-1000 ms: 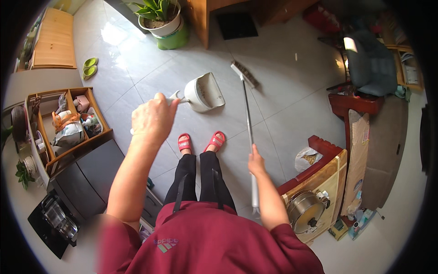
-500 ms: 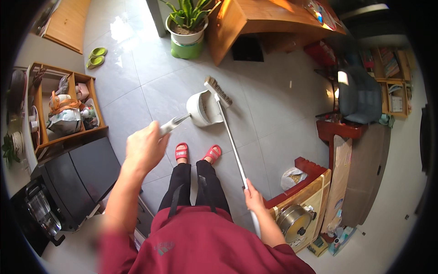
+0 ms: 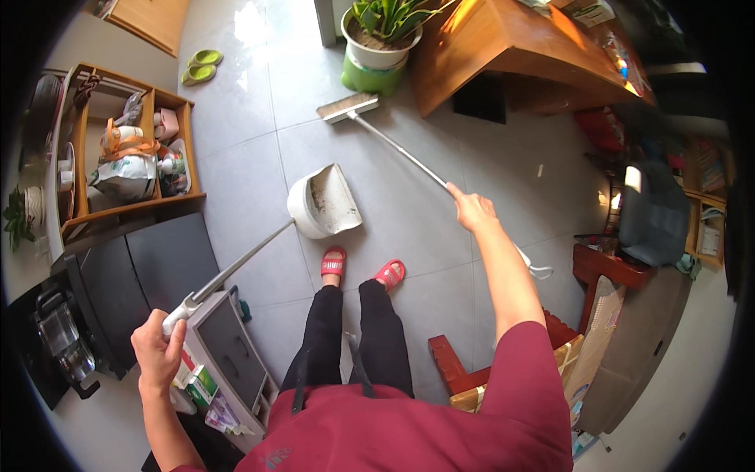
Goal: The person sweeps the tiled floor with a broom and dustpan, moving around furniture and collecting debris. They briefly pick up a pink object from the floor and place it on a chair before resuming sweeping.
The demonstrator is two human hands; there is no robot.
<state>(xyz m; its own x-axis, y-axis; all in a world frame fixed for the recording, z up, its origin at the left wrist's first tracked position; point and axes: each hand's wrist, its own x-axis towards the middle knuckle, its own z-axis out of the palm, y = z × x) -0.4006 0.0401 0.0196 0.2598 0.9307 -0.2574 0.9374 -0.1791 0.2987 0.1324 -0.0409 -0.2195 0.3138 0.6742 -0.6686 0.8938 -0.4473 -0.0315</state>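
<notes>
Sunlight (image 3: 250, 27) glares off grey floor tiles (image 3: 417, 216); an open wooden shelf unit (image 3: 148, 112) stands left, a grey chair (image 3: 654, 219) right.

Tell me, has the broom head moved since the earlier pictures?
Yes, the broom head moved closer to the potted plant, from its right side toward its left.

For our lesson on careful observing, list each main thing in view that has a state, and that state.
Dustpan: held, some debris inside
Broom: held at a slant; floor contact unclear
Left hand: closed around dustpan handle
Right hand: closed around broom pole
Red slippers: worn
Green slippers: unworn, on floor
Potted plant: upright, leafy
Wooden shelf: open-fronted, stocked
</notes>
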